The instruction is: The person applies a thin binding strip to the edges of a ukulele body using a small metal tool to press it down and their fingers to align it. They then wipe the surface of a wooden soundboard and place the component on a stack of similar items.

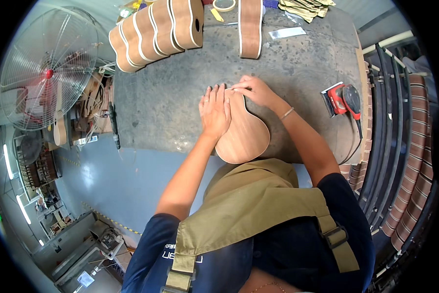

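A small wooden guitar-shaped body with pale edging lies on the dark workbench, its wide end close to my apron. My left hand rests flat along its left side near the narrow end, fingers stretched out. At that narrow end, my right hand has thumb and fingers pinched together against the rim. Whatever sits between those fingertips, if anything, is too small to make out. The body's underside is hidden.
Several similar bodies stand in a row at the far left, another beside them. A red-and-black sander with a cord sits at right. A flat pale strip and a sandpaper pile lie far back. A fan stands left.
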`<action>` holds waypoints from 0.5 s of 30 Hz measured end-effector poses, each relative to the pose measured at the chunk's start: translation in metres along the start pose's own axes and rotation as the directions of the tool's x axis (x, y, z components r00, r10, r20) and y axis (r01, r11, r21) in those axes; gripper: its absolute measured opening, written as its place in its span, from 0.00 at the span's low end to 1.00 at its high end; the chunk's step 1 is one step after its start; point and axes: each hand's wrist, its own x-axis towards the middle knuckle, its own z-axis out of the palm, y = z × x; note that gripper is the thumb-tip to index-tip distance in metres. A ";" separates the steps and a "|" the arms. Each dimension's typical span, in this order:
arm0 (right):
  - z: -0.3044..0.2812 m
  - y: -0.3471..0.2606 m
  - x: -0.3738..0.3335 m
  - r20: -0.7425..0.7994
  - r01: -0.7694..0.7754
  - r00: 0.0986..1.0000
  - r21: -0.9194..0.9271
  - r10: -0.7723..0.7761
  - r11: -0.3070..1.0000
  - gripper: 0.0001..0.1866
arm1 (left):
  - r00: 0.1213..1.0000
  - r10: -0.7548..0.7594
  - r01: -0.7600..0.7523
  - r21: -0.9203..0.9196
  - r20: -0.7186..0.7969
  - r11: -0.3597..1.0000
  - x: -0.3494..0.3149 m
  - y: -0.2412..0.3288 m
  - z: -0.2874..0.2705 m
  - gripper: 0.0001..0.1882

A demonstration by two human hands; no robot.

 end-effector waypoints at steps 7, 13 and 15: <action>0.010 -0.023 -0.065 0.000 -0.061 0.998 0.057 0.061 0.997 0.11 | 1.000 -0.004 0.004 0.007 0.000 1.000 0.000 -0.001 0.002 0.27; -0.027 -0.049 -0.105 0.180 -0.177 0.967 -0.021 0.178 0.984 0.12 | 0.999 -0.034 0.034 0.038 -0.016 0.999 0.000 -0.002 0.008 0.27; -0.024 -0.056 -0.132 0.098 -0.176 0.979 -0.028 0.178 0.984 0.12 | 0.999 -0.042 0.042 0.073 -0.006 0.996 0.002 -0.002 0.011 0.27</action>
